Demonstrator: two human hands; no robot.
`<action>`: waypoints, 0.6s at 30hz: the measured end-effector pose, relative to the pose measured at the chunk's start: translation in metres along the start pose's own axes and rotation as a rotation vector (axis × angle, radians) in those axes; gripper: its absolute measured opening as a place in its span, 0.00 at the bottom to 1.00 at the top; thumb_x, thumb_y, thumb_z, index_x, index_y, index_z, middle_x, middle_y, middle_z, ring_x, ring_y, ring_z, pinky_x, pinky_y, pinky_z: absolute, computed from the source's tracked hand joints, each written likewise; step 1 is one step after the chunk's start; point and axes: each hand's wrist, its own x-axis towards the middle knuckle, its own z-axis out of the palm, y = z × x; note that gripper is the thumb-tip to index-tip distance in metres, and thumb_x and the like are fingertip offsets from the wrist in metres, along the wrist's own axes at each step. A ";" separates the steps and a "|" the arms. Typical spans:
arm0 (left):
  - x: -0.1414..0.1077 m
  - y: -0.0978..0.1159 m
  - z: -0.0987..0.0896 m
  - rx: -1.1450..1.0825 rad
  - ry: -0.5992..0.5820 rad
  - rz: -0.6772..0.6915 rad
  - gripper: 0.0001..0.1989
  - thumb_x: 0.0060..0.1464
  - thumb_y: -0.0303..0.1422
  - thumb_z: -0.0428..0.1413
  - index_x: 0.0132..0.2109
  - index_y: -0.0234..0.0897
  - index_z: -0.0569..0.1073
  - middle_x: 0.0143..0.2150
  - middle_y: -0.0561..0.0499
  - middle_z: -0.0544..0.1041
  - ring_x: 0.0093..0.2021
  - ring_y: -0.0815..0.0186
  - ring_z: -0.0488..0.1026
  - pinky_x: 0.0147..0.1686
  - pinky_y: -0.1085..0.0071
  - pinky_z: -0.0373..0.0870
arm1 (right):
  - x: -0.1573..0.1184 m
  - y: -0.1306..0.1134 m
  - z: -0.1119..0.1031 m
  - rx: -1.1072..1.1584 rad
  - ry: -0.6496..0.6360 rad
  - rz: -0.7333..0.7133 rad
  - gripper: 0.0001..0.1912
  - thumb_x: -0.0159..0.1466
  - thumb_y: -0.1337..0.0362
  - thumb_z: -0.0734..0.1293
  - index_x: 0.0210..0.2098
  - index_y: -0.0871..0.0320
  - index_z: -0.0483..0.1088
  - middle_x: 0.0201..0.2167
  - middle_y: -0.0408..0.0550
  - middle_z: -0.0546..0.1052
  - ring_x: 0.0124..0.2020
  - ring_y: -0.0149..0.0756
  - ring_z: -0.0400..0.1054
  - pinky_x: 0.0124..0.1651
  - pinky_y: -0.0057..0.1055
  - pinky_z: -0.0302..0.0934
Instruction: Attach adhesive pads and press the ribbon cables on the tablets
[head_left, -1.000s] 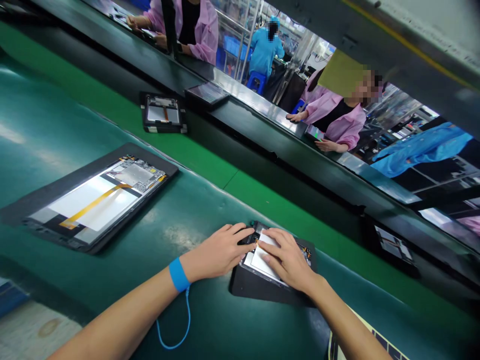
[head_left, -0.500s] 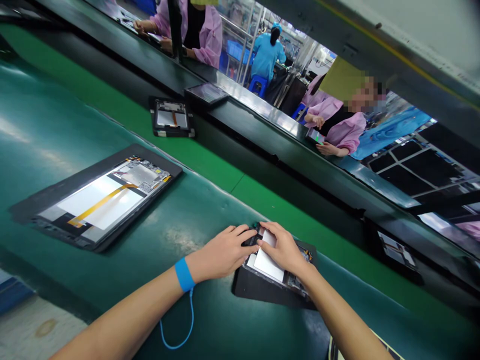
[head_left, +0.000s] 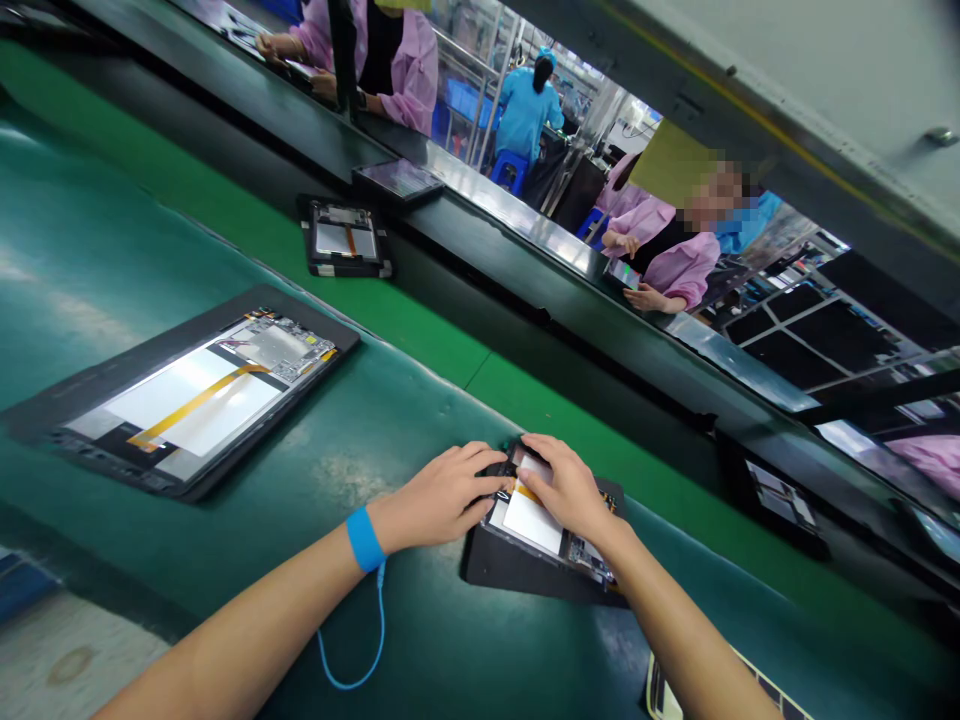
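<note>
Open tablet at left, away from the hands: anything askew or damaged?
Nothing stands out. The open tablet lies on a black pad, its orange ribbon cable running unbroken across the white battery to the circuit board. Fine damage would be too small to see.

The head camera is looking forward and down from above the person's forearms, facing across the green worktop (head_left: 420, 620) toward the co-workers' bench (head_left: 517, 215). It is sitting fairly near the left hand (head_left: 446, 497) and right hand (head_left: 566, 488), and is tilting, so the worktop's far edge is slanting down rightward.
</note>
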 end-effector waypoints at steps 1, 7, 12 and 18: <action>0.000 -0.001 -0.001 -0.068 0.028 -0.027 0.15 0.66 0.28 0.52 0.57 0.39 0.75 0.59 0.42 0.74 0.60 0.53 0.68 0.57 0.54 0.71 | -0.002 0.003 -0.001 0.030 0.051 0.019 0.20 0.68 0.58 0.66 0.58 0.53 0.72 0.58 0.53 0.76 0.59 0.47 0.71 0.62 0.50 0.64; 0.004 0.000 -0.009 -0.479 0.146 -0.164 0.13 0.67 0.30 0.49 0.51 0.37 0.77 0.53 0.43 0.78 0.54 0.60 0.74 0.55 0.60 0.73 | -0.016 0.008 -0.008 0.086 0.141 0.048 0.12 0.70 0.57 0.64 0.48 0.53 0.76 0.50 0.53 0.80 0.53 0.45 0.74 0.58 0.47 0.67; 0.007 0.006 -0.016 -0.802 -0.009 -0.271 0.14 0.67 0.35 0.51 0.48 0.36 0.80 0.46 0.47 0.79 0.44 0.63 0.75 0.45 0.66 0.72 | -0.017 -0.014 -0.011 0.218 0.152 0.019 0.10 0.70 0.58 0.65 0.41 0.53 0.77 0.47 0.52 0.80 0.50 0.43 0.75 0.57 0.45 0.67; 0.007 0.009 -0.018 -0.877 -0.056 -0.245 0.14 0.67 0.37 0.52 0.47 0.35 0.79 0.41 0.48 0.77 0.41 0.64 0.71 0.44 0.68 0.68 | -0.005 -0.045 -0.013 0.439 0.094 -0.013 0.10 0.69 0.56 0.68 0.42 0.53 0.78 0.49 0.53 0.80 0.54 0.43 0.74 0.59 0.44 0.67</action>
